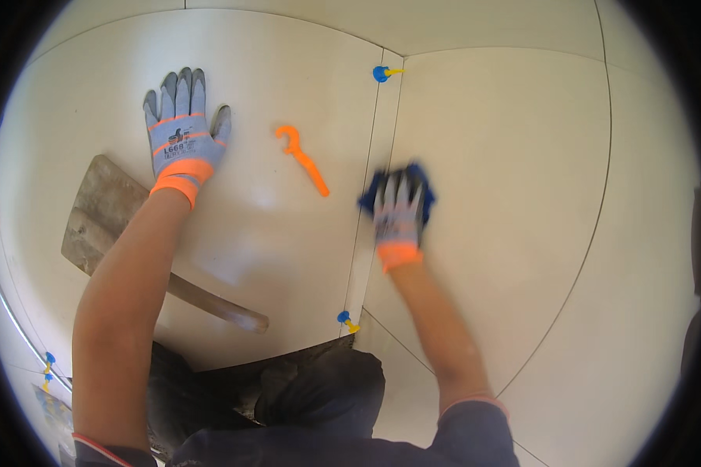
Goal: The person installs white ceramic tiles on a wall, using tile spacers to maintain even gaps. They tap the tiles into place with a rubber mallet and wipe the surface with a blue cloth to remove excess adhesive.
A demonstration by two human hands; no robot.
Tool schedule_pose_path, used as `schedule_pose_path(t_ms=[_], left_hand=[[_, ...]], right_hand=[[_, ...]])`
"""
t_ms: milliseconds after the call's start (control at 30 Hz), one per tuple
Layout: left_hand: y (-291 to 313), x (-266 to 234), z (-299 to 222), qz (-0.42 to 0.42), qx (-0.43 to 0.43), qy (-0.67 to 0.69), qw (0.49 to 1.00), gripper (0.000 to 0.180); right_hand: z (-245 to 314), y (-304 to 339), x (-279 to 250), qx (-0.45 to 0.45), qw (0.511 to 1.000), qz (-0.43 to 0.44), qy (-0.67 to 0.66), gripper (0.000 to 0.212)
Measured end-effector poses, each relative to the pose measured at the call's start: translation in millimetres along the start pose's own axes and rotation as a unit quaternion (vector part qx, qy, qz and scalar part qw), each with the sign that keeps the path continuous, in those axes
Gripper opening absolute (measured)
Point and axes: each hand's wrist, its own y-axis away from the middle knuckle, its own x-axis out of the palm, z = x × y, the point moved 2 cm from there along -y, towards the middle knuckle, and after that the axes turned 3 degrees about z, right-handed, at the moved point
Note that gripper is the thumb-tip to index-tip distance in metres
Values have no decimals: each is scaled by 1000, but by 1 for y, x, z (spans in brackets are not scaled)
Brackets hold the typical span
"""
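Observation:
My left hand point(181, 136), in a grey work glove with an orange cuff, lies flat on a large pale floor tile point(288, 257) with its fingers spread. Under my right hand point(397, 206), gloved alike and slightly blurred, a dark blue cloth point(427, 194) is pressed onto the floor beside the joint between tiles. An orange plastic hook wrench point(302, 159) rests on the tile between my hands. Partly behind my left forearm lies a dusty mallet-like tool with a broad flat head point(93, 222) and a long curved handle point(218, 305).
Blue and yellow tile levelling clips stand in the joint, one at the far end point(382, 74) and one point(346, 318) near my knees. Another pair point(49, 366) sits at the lower left. Dark rough ground point(245, 381) shows at the tile's near edge.

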Motion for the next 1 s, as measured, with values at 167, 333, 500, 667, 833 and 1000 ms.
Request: schedule_pose_path(t_ms=[167, 333, 500, 667, 833, 1000], left_hand=[[0, -5, -1, 4, 6, 17, 1000, 59], [0, -3, 1, -11, 6, 41, 999, 59], [2, 1, 0, -50, 11, 76, 996, 60], [0, -4, 0, -27, 9, 84, 996, 61], [2, 5, 0, -91, 25, 108, 990, 61], [2, 13, 4, -95, 48, 245, 964, 63]], right_hand=[[52, 91, 33, -246, 947, 201, -55, 50], [-23, -16, 7, -146, 982, 40, -115, 45], [-129, -97, -75, 40, 999, 19, 7, 45], [-168, -109, -104, 122, 990, 36, -54, 41], [-122, -148, -66, 9, 998, -55, -31, 36], [-81, -100, -46, 30, 987, 1, -161, 38]])
